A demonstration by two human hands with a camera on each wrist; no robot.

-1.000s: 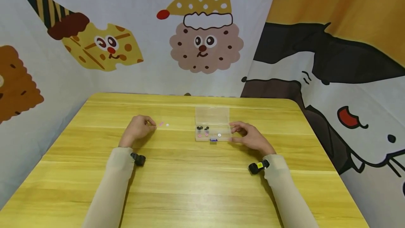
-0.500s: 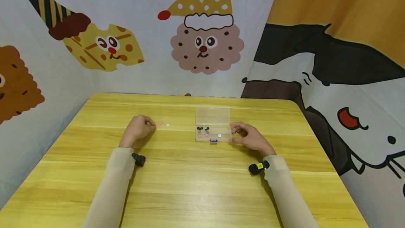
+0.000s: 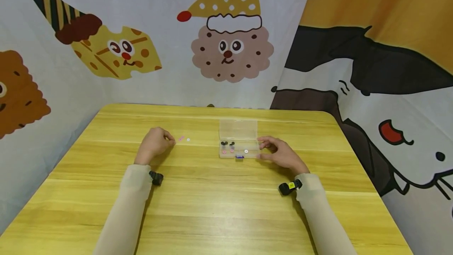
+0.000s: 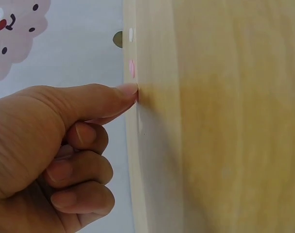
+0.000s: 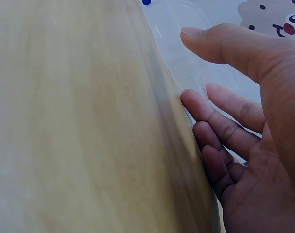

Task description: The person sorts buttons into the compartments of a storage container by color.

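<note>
A clear plastic box with its lid raised stands on the table. Inside are several small black pieces, two pink round pieces and a white round piece. My right hand is at the box's right side, fingers loosely bent and thumb apart from them. Left of the box, my left hand touches the tabletop, thumb and index fingertips together, other fingers curled. Nothing shows between those tips. Just past them lie small pink pieces and a small white disc.
The wooden table runs back to a printed cloth with cartoon figures. A blue latch is on the box's front edge. Black cameras sit on the left wrist and right wrist.
</note>
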